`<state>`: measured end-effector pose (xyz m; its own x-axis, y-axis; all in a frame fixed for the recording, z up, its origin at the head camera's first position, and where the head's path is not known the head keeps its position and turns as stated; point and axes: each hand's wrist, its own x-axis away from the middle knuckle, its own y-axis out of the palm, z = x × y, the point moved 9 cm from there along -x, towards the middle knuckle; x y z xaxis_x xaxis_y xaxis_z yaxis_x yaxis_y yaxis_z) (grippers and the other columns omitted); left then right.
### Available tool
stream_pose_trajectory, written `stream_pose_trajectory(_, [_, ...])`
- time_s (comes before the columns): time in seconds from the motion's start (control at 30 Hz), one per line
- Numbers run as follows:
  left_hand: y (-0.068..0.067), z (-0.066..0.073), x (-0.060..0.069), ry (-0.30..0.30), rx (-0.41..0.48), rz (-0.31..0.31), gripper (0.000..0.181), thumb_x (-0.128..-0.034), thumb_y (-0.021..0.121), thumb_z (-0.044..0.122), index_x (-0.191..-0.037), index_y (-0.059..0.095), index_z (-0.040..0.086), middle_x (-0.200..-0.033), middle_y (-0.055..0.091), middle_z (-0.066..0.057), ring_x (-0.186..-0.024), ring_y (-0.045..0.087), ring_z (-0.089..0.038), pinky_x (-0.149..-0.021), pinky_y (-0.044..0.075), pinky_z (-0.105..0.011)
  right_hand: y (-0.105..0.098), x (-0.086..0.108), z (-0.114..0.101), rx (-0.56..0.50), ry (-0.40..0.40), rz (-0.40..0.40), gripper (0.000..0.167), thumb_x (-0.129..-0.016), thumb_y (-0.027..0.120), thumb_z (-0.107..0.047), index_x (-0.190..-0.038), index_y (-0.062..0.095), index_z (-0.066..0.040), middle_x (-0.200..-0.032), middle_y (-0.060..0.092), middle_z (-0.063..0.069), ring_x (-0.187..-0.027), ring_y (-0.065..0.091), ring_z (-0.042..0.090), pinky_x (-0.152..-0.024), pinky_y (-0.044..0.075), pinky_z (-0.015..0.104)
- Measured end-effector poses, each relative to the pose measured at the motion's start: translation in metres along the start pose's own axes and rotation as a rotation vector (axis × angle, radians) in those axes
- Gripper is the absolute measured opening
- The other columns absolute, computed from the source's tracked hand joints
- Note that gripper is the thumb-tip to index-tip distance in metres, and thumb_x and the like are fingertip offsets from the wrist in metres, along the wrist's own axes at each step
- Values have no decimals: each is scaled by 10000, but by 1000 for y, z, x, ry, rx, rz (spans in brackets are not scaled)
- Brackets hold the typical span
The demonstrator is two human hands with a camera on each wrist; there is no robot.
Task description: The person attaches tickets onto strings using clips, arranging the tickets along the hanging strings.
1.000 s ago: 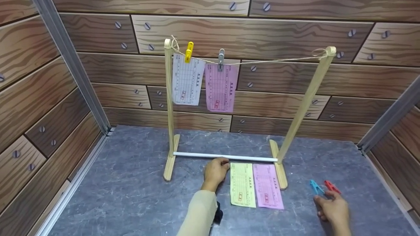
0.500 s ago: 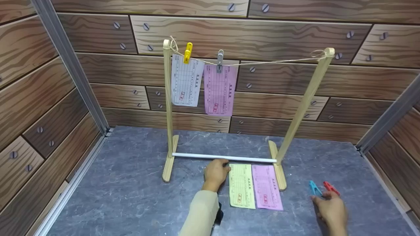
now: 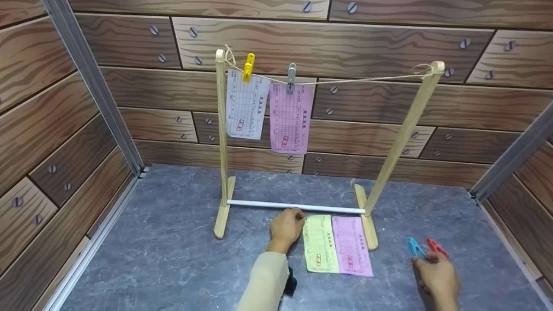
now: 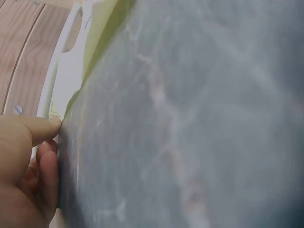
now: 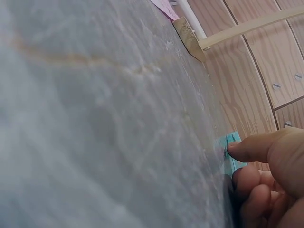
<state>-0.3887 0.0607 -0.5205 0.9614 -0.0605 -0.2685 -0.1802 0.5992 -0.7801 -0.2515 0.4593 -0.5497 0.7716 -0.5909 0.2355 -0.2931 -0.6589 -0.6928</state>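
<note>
The yellow-green slip (image 3: 320, 246) lies on the table, its upper left corner pinched by my left hand (image 3: 286, 230). In the left wrist view the slip's edge (image 4: 99, 40) is raised beside my left thumb (image 4: 26, 161). A pink slip (image 3: 353, 247) touches its right side. My right hand (image 3: 438, 276) pinches the near end of a blue clothespin (image 3: 416, 247); its thumb is against the clip (image 5: 232, 142) in the right wrist view. Just right of that clip lies a red clothespin (image 3: 437, 247).
A wooden stand (image 3: 221, 129) with a white bottom rod (image 3: 293, 206) holds a string (image 3: 363, 80). From the string hang a white slip (image 3: 245, 106) under a yellow clothespin (image 3: 248, 68) and a pink slip (image 3: 290, 119) under a grey clothespin (image 3: 291, 78). Patterned walls surround the table.
The yellow-green slip has shifted slightly right, closing the gap to the pink slip, and my left fingers have come onto its corner. My right hand stays by the blue clothespin.
</note>
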Motion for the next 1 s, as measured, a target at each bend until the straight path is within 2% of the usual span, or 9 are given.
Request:
stream_pose_trajectory(0.2, [-3, -2, -1, 8, 78, 8, 28, -899, 740, 199, -875, 734, 212, -809, 680, 86, -728, 648, -152, -656, 517, -384, -2, 1, 1, -9, 8, 4, 561, -925, 684, -266, -1310, 464, 77, -853, 628, 158, -537, 626, 224, -483, 521, 380])
stream_pose_trajectory(0.43, [-5, -9, 1, -45, 209, -1, 66, -948, 672, 222, -900, 717, 224, -766, 615, 122, -678, 571, -90, -647, 480, -347, -3, 6, 2, -73, -37, 18, 576, -904, 663, -260, -1322, 454, 77, -827, 619, 141, -527, 621, 220, -484, 526, 371])
stream_pose_trajectory(0.6, [-6, -14, 1, -59, 338, -28, 89, -971, 652, 206, -901, 706, 201, -745, 579, 116, -648, 520, -69, -630, 453, -316, -5, 9, 4, -212, -50, 5, 585, -918, 645, -242, -1358, 423, 74, -809, 624, 107, -544, 628, 222, -493, 539, 371])
stream_pose_trajectory(0.7, [-8, -17, 1, -60, 438, -36, 91, -973, 653, 170, -898, 704, 175, -747, 588, 95, -609, 521, -72, -603, 462, -293, -3, 11, 5, -303, -20, -36, 603, -935, 634, -239, -1397, 395, 67, -818, 650, 83, -575, 655, 231, -522, 562, 382])
stream_pose_trajectory(0.8, [-9, -18, 2, -63, 535, -69, 91, -987, 639, 163, -917, 697, 155, -767, 602, 70, -547, 531, -87, -525, 493, -284, -3, 13, 5, -376, 7, -75, 595, -935, 627, -223, -1410, 387, 44, -811, 666, 40, -599, 674, 234, -547, 576, 388])
stream_pose_trajectory(0.9, [-11, -14, 3, -68, 607, -111, 95, -1003, 620, 176, -948, 687, 139, -794, 606, 41, -493, 527, -111, -443, 499, -291, -3, 15, 6, -454, 32, -103, 547, -931, 638, -198, -1389, 411, -1, -806, 688, -1, -615, 686, 228, -551, 576, 380])
stream_pose_trajectory(1.0, [-19, -7, 1, -59, 644, -124, 97, -1006, 617, 183, -962, 683, 128, -824, 611, 20, -494, 529, -120, -427, 501, -294, -5, 18, 3, -540, 32, -122, 434, -955, 640, -191, -1327, 461, -59, -812, 698, -53, -623, 685, 196, -531, 554, 340])
